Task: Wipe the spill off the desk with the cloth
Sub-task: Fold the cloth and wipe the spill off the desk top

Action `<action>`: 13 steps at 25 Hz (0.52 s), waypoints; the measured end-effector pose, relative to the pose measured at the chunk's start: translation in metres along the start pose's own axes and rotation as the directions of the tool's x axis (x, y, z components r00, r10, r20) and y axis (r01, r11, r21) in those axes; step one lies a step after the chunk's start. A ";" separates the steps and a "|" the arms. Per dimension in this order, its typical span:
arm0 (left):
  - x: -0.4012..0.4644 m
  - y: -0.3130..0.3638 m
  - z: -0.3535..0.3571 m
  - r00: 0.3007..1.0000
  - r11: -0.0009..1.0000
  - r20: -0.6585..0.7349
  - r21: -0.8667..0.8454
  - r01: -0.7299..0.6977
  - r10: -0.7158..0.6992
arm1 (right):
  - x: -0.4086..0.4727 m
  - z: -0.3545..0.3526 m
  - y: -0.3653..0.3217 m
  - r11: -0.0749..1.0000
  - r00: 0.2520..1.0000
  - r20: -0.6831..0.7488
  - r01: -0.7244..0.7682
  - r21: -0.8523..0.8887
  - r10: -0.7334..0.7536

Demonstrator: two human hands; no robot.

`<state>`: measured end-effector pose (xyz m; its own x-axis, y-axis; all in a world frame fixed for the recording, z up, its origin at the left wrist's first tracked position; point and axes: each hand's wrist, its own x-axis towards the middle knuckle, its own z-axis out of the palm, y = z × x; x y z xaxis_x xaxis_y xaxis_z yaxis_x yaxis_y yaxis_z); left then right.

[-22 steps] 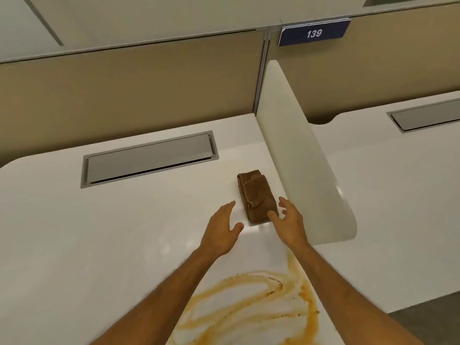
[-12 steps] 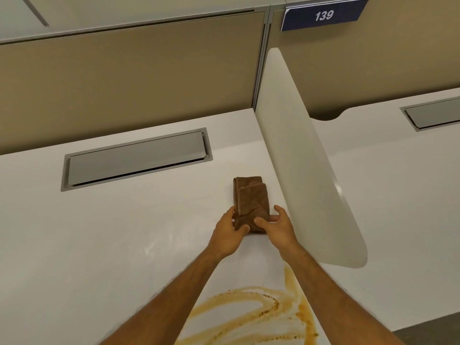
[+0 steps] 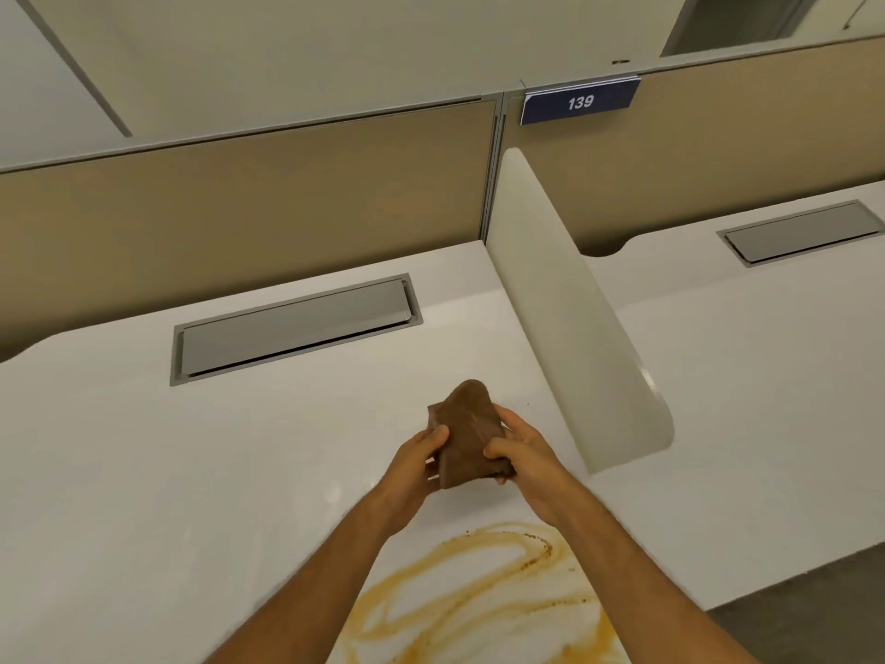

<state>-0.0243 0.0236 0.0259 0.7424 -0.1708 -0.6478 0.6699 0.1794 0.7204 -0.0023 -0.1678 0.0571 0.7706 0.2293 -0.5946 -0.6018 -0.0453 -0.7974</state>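
Two hands hold our folded brown cloth (image 3: 468,433) above the worktop (image 3: 143,472), just beyond the orange-brown spill (image 3: 479,591), probably to ready it for wiping. Left hand (image 3: 415,464) and right hand (image 3: 524,452) each curl fingers (image 3: 495,448) round a side, thumbs on top.

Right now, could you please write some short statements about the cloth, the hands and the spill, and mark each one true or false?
1. Both the left hand and the right hand hold the brown cloth. True.
2. The cloth lies flat on the desk. False: it is lifted.
3. The spill is nearer to the person than the cloth. True.
4. The sign reads 193. False: it reads 139.
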 end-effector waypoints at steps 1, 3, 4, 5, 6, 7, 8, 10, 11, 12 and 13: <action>-0.016 -0.001 -0.004 1.000 0.999 0.022 -0.046 -0.011 0.012 | -0.018 0.010 0.003 1.000 1.000 0.015 0.026 -0.016 -0.026; -0.048 -0.004 -0.012 0.998 0.995 0.018 -0.083 -0.057 0.059 | -0.053 0.034 0.012 0.997 0.997 -0.003 0.075 -0.021 -0.075; -0.066 -0.006 -0.018 0.995 0.993 0.011 -0.071 -0.093 0.094 | -0.071 0.048 0.018 0.996 0.995 -0.035 0.093 -0.014 -0.093; -0.083 -0.010 -0.024 0.992 0.991 0.004 -0.052 -0.126 0.127 | -0.087 0.061 0.024 0.994 0.992 -0.067 0.110 -0.010 -0.110; -0.100 -0.016 -0.029 0.989 0.988 0.002 -0.040 -0.151 0.151 | -0.102 0.074 0.030 0.992 0.988 -0.088 0.128 -0.012 -0.128; -0.117 -0.021 -0.035 0.984 0.984 0.000 -0.032 -0.177 0.177 | -0.118 0.086 0.036 0.989 0.984 -0.100 0.145 -0.019 -0.146; -0.132 -0.026 -0.041 0.979 0.979 -0.005 -0.028 -0.202 0.202 | -0.131 0.097 0.041 0.987 0.981 -0.109 0.157 -0.036 -0.161; -0.160 -0.036 -0.051 0.965 0.965 -0.020 -0.009 -0.261 0.261 | -0.159 0.120 0.052 0.978 0.964 -0.174 0.186 -0.092 -0.199; -0.172 -0.039 -0.054 0.956 0.956 -0.019 0.006 -0.293 0.293 | -0.170 0.129 0.055 0.973 0.950 -0.226 0.192 -0.128 -0.217; -0.184 -0.043 -0.056 0.946 0.946 -0.008 0.031 -0.324 0.324 | -0.182 0.137 0.057 0.969 0.932 -0.280 0.192 -0.158 -0.230; -0.196 -0.047 -0.057 0.936 0.933 0.008 0.070 -0.352 0.352 | -0.193 0.145 0.059 0.966 0.915 -0.323 0.193 -0.173 -0.241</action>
<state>-0.2007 0.1037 0.1049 0.9307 -0.1048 -0.3506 0.3637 0.1601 0.9176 -0.2166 -0.0738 0.1394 0.9179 -0.0929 -0.3857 -0.3962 -0.1673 -0.9028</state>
